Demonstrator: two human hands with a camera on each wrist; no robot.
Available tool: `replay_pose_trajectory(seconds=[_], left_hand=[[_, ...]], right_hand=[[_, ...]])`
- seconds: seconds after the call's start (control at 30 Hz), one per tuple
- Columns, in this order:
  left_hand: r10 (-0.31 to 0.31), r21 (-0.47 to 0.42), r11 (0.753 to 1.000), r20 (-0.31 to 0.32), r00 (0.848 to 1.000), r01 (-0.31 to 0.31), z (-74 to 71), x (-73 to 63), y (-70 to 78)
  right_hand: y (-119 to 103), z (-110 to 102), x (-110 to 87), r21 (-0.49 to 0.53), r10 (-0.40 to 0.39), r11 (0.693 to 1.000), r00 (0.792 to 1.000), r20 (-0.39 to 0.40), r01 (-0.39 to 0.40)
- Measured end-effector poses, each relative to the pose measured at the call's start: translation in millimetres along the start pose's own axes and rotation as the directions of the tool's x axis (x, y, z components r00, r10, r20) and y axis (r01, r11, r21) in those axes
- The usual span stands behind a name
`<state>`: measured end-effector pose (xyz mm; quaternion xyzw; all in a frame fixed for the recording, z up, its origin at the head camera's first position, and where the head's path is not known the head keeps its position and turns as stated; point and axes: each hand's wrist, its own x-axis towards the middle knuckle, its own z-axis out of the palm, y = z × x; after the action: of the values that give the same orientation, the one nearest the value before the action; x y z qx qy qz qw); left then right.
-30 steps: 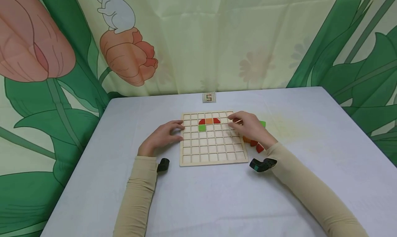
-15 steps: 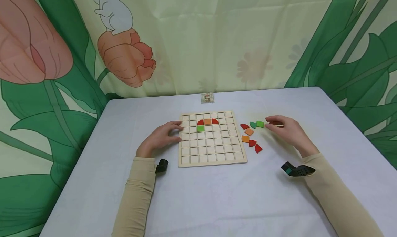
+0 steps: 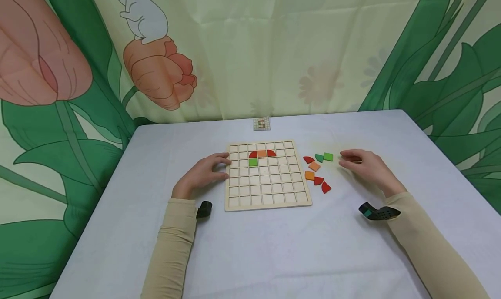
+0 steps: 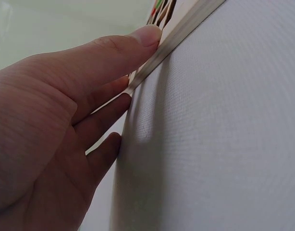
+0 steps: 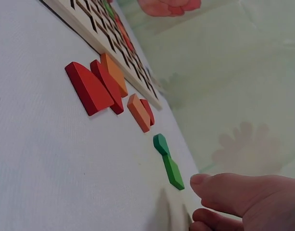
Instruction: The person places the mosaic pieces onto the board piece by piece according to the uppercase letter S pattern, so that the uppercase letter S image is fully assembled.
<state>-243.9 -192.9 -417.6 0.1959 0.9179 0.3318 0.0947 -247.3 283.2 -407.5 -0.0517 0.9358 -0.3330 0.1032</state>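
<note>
Your right hand (image 3: 368,165), loosely parted, has moved beside the ungripped green square (image 3: 328,156); your left hand (image 3: 203,172), relaxed, touches the board (image 3: 266,188).

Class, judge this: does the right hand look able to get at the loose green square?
Likely yes: the right hand is just right of the loose green square, nothing shows between them, and the dark green piece lies on the square's other side.

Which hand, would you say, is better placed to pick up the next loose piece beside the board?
Probably the right hand: it appears empty and is close to the light green square, on the same side of the grid board. The left hand touches the opposite edge, farther away.
</note>
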Motion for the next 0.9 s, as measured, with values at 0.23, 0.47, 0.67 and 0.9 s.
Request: replay_pose_trajectory(seconds=[0.23,0.47,0.67,0.9], left_hand=[[-0.012,-0.006,1.000,-0.003,1.000,0.012,-0.8,-0.4,-0.9],[-0.019,-0.009,1.000,-0.002,1.000,0.019,-0.5,-0.4,-0.6],[-0.013,-0.002,1.000,-0.001,1.000,0.013,1.0,1.2,-0.6],[-0.009,0.000,1.000,-0.004,1.000,0.009,1.3,1.2,-0.4]], right_hand=[[-6.2,5.9,9.4,-0.021,-0.037,0.999,0.999,-0.007,0.037],[-11.4,12.5,23.8,-0.043,-0.075,0.996,0.997,0.002,0.075],[-12.4,17.9,35.6,-0.079,-0.135,0.988,0.991,0.021,0.136],[-11.8,21.7,40.6,-0.071,-0.177,0.982,0.984,0.016,0.177]])
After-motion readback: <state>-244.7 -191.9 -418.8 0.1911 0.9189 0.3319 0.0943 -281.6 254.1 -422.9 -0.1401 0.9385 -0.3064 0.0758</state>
